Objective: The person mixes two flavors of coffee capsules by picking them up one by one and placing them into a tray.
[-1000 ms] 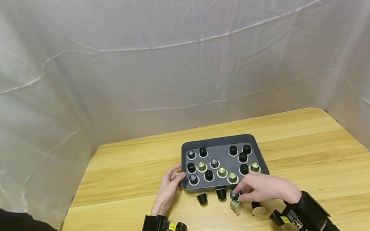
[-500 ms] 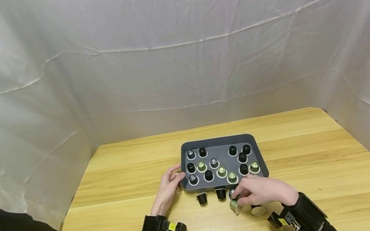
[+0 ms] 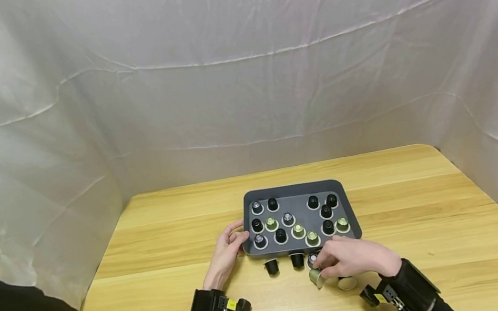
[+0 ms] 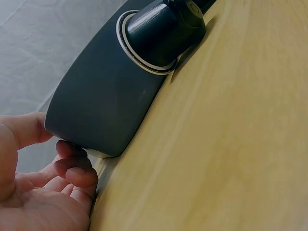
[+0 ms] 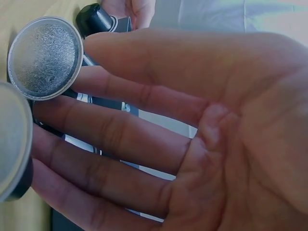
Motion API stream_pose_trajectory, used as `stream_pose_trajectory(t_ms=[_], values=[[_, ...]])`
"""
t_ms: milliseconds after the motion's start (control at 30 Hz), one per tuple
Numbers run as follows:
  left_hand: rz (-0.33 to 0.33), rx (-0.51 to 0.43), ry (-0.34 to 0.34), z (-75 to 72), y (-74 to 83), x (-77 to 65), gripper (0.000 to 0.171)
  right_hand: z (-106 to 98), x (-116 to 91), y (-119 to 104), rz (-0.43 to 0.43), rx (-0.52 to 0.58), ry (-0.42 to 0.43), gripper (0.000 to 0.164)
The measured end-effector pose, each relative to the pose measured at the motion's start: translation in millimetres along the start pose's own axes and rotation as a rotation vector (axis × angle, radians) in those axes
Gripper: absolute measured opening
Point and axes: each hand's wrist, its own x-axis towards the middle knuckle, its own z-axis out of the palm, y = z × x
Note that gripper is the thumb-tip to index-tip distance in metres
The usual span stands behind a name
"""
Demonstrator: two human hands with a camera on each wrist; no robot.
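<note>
In the head view a dark grey tray [image 3: 294, 190] bears several upright coffee capsules, black, grey and green. My left hand [image 3: 224, 252] grips its left edge, thumb at the rim and other fingers curled against the side, as the left wrist view shows. My right hand [image 3: 356, 257] is low at the tray's front right, thumb and index finger bent at a grey capsule [image 3: 312, 260] and a green capsule [image 3: 316, 278]. In the right wrist view the thumb tip meets the rim of a foil-lidded capsule [image 5: 45, 57]. Whether it is pinched is hidden.
Two black capsules [image 3: 271, 267] [image 3: 298, 260] lie by the tray's front wall. Another pale-lidded capsule [image 3: 347, 283] lies partly under my right hand. The wooden table [image 3: 154, 296] is bounded by a pale curtain [image 3: 241, 103] at the back and sides.
My right hand has shifted slightly left and toward me, its thumb now covering more of the green capsule's lid. The grey capsule has nudged slightly left. My left hand and the tray stay put.
</note>
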Motion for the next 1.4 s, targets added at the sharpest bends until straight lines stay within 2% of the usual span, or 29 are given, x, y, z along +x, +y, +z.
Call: stream_pose_trajectory(t_ms=[167,433,600,700,767,1000,1067,1400], values=[[0.001,-0.001,-0.007,-0.5,-0.3,0.2,0.047,-0.8,-2.0,-2.1,0.023,-0.035,0.042,0.027],[-0.013,-0.022,-0.011,-0.2,1.2,-0.4,0.047,-2.5,-5.3,-2.6,0.053,-0.095,0.132,0.024],[-0.013,-0.032,-0.014,0.2,1.9,-1.1,0.047,-3.7,-4.3,-2.2,0.037,-0.137,0.173,0.007],[-0.01,-0.034,-0.015,0.2,1.7,-1.2,0.047,-2.9,-4.6,-3.4,0.06,-0.162,0.19,0.01],[-0.011,-0.034,-0.012,0.1,1.3,-0.8,0.046,-1.6,-5.0,-4.6,0.079,-0.171,0.193,0.013],[-0.01,-0.029,-0.007,0.4,1.7,-0.9,0.046,1.4,-4.2,-7.6,0.134,-0.182,0.221,0.01],[-0.012,-0.027,-0.007,0.5,1.7,-1.0,0.047,1.4,-4.7,-8.3,0.143,-0.181,0.226,0.017],[-0.007,-0.017,-0.003,0.4,2.3,-0.8,0.047,2.3,-4.4,-8.3,0.181,-0.199,0.181,0.025]])
